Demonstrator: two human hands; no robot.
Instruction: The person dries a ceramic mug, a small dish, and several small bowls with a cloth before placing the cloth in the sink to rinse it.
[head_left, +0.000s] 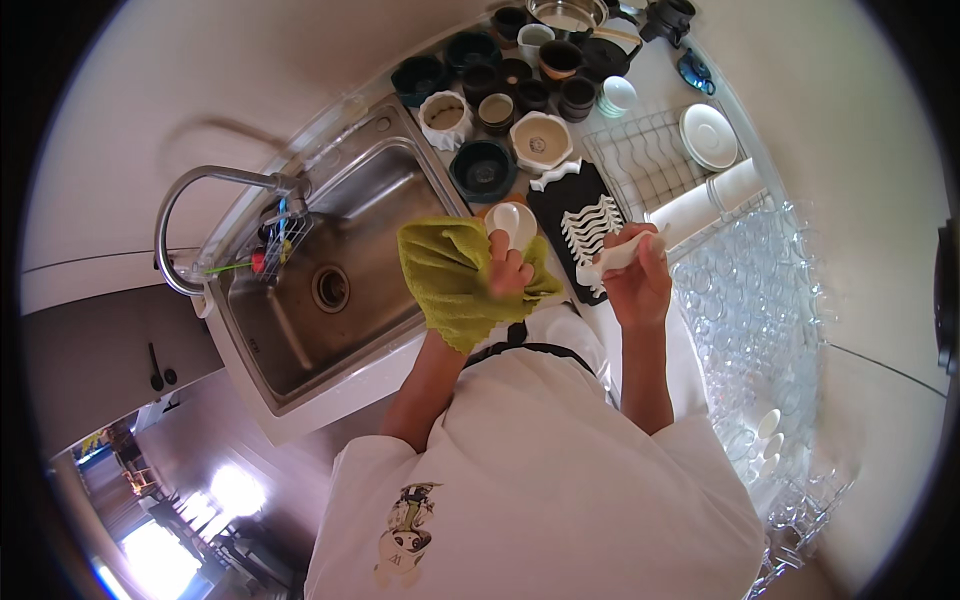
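Note:
My left hand (511, 270) is wrapped in a yellow-green cloth (444, 271), with its fingers curled over the fabric. Close behind it, a white spoon (507, 219) rests in a small pale dish (529, 225). In my right hand (637, 270) is a white wavy ceramic piece (619, 256), gripped between thumb and fingers above a black tray (559, 195). Several similar white wavy pieces (592, 225) lie in a row on that tray, and another (556, 175) lies at its far end.
A steel sink (375, 225) with a curved faucet (217, 174) stands at left. Behind are dark bowls (483, 171), an octagonal pale bowl (541, 142) and stacked white cups (617, 96). A wire rack (637, 150) holds white saucers (708, 136); many clear glasses (750, 315) crowd the right.

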